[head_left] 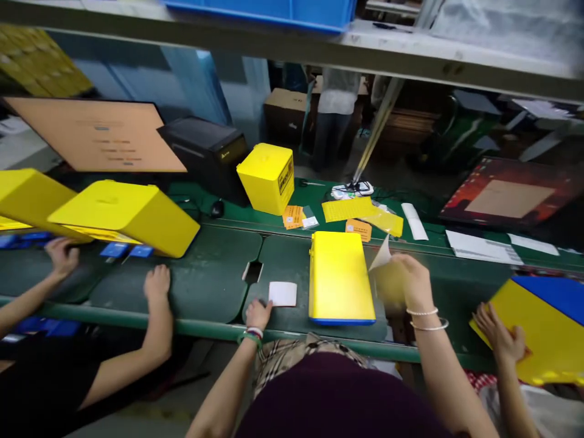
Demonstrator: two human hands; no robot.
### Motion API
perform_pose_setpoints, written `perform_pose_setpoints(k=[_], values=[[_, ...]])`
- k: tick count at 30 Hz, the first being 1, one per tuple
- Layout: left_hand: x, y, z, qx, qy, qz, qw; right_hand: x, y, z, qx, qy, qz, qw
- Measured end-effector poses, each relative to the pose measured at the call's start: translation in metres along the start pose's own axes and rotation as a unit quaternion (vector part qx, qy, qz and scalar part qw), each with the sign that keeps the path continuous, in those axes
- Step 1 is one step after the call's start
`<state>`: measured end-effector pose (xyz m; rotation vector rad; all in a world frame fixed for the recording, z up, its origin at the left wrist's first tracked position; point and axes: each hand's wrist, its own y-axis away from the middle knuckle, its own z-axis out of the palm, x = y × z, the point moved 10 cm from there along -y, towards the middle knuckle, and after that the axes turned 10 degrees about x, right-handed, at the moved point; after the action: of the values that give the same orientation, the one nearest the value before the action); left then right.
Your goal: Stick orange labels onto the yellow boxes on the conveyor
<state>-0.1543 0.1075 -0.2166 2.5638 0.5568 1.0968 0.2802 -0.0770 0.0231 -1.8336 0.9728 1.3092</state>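
Yellow sticker sheet (387, 283), motion-blurred, with a curl of white backing (381, 255) standing up at its upper edge, pinched in the right hand (410, 278): fingers (417, 267) closed on the sheet's right side, the exact grip lost in the blur. Silver bangles (424, 316) around the right wrist. Sheet just beside the right long edge of a flat yellow case (342, 274) with a blue lower edge, lying on a green conveyor belt (205, 292) near the belt's front rail. Left hand (258, 314) on the belt, left of the case, fingers loosely together, tips touching the left edge of a white card (283, 294), no hold on it. Along the belt's back edge, orange labels (292, 216), yellow sheets (347, 210) and an upright yellow box (266, 178). Past the belt's right end, a co-worker's hand (499, 334) spread on a yellow-and-blue board (542, 328); toward the left end, another person's hands (61, 255) near blue cards (114, 249) under tilted yellow boxes (123, 216).
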Motion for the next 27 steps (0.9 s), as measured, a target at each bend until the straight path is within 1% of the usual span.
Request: perform_pose_setpoints(k=[1, 2, 3, 4, 5, 6, 7, 8, 9, 10, 11, 12, 14, 15, 16, 18, 20, 21, 22, 23, 25, 26, 27], values=[[0.013, 0.009, 0.000, -0.003, 0.019, 0.020, 1.000, -0.009, 0.008, 0.007, -0.006, 0.019, -0.027, 0.999], [0.033, 0.023, 0.003, -0.027, 0.061, 0.046, 0.997, -0.017, 0.019, 0.017, -0.008, 0.038, -0.056, 0.998], [0.057, 0.042, 0.008, -0.073, 0.122, 0.072, 0.987, -0.025, 0.031, 0.029, -0.014, 0.056, -0.083, 0.995], [0.084, 0.066, 0.016, -0.142, 0.211, 0.090, 0.963, -0.032, 0.044, 0.045, -0.029, 0.070, -0.108, 0.991], [0.112, 0.094, 0.026, -0.234, 0.302, 0.087, 0.920, -0.038, 0.059, 0.063, -0.052, 0.080, -0.130, 0.987], [0.137, 0.123, 0.034, -0.321, 0.377, 0.062, 0.867, -0.045, 0.075, 0.085, -0.093, 0.094, -0.164, 0.978], [0.155, 0.147, 0.038, -0.379, 0.424, 0.025, 0.822, -0.052, 0.091, 0.105, -0.139, 0.104, -0.201, 0.964], [0.170, 0.163, 0.040, -0.402, 0.456, -0.002, 0.794, -0.055, 0.105, 0.122, -0.187, 0.110, -0.231, 0.948], [0.179, 0.174, 0.040, -0.411, 0.477, -0.027, 0.776, -0.056, 0.116, 0.134, -0.223, 0.109, -0.248, 0.936], [0.185, 0.179, 0.040, -0.407, 0.489, -0.044, 0.771, -0.054, 0.118, 0.137, -0.236, 0.102, -0.247, 0.934], [0.188, 0.181, 0.039, -0.398, 0.494, -0.055, 0.771, -0.049, 0.113, 0.134, -0.225, 0.093, -0.230, 0.942], [0.189, 0.182, 0.039, -0.392, 0.495, -0.063, 0.773, -0.040, 0.101, 0.124, -0.189, 0.087, -0.200, 0.957], [0.189, 0.182, 0.040, -0.392, 0.486, -0.073, 0.777, -0.013, 0.072, 0.095, -0.096, 0.071, -0.112, 0.986], [0.189, 0.184, 0.041, -0.397, 0.477, -0.074, 0.780, 0.004, 0.060, 0.083, -0.067, 0.056, -0.058, 0.994], [0.189, 0.186, 0.042, -0.404, 0.466, -0.071, 0.784, 0.020, 0.051, 0.076, -0.061, 0.032, -0.003, 0.998], [0.191, 0.192, 0.046, -0.425, 0.443, -0.056, 0.787, 0.045, 0.042, 0.075, -0.093, -0.036, 0.087, 0.991], [0.196, 0.195, 0.050, -0.442, 0.420, -0.023, 0.792, 0.056, 0.038, 0.076, -0.115, -0.092, 0.129, 0.981], [0.198, 0.193, 0.051, -0.439, 0.408, 0.005, 0.801, 0.060, 0.034, 0.073, -0.108, -0.106, 0.135, 0.979], [0.201, 0.187, 0.052, -0.422, 0.394, 0.040, 0.815, 0.063, 0.030, 0.067, -0.087, -0.116, 0.137, 0.980], [0.202, 0.177, 0.052, -0.392, 0.379, 0.077, 0.835, 0.069, 0.025, 0.060, -0.059, -0.129, 0.140, 0.980], [0.201, 0.153, 0.052, -0.307, 0.342, 0.137, 0.878, 0.085, 0.018, 0.048, -0.004, -0.180, 0.164, 0.970], [0.197, 0.142, 0.055, -0.269, 0.327, 0.148, 0.894, 0.097, 0.018, 0.045, 0.018, -0.216, 0.186, 0.958], [0.193, 0.132, 0.059, -0.245, 0.318, 0.149, 0.904, 0.109, 0.020, 0.044, 0.031, -0.252, 0.212, 0.944]])
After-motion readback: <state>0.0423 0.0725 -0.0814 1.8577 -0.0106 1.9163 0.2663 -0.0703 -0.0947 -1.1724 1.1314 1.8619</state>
